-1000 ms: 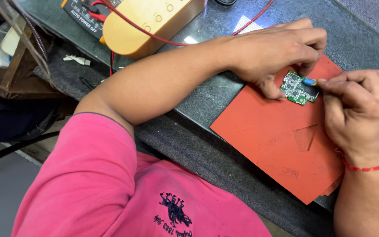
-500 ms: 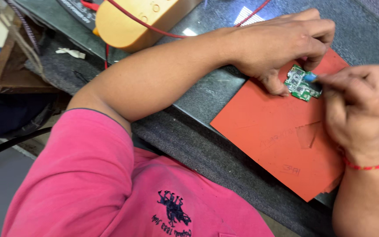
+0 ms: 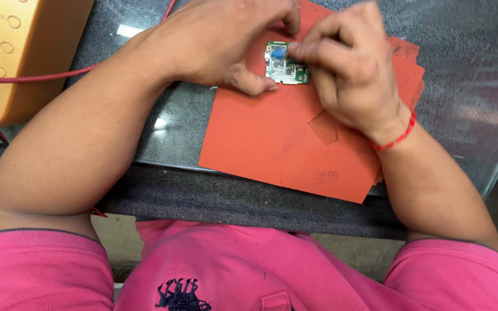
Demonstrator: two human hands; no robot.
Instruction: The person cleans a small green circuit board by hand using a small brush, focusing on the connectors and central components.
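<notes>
Orange rubbery mat (image 3: 283,144) is lying flat on your speckled grey tabletop (image 3: 468,75), carrying the small green circuit board (image 3: 286,68), now nearer your chest than a moment ago. Your left hand (image 3: 226,40) is pinning its edge; your right hand (image 3: 347,69) is pinching a blue-tipped tool (image 3: 279,52) against it. A smooth yellow meter (image 3: 18,52) is sitting left.

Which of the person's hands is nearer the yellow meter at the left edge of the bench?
Left. The left hand steadies the small green circuit board on the red mat, on the side toward the yellow meter. The right hand works beyond the board, farther away.
</notes>
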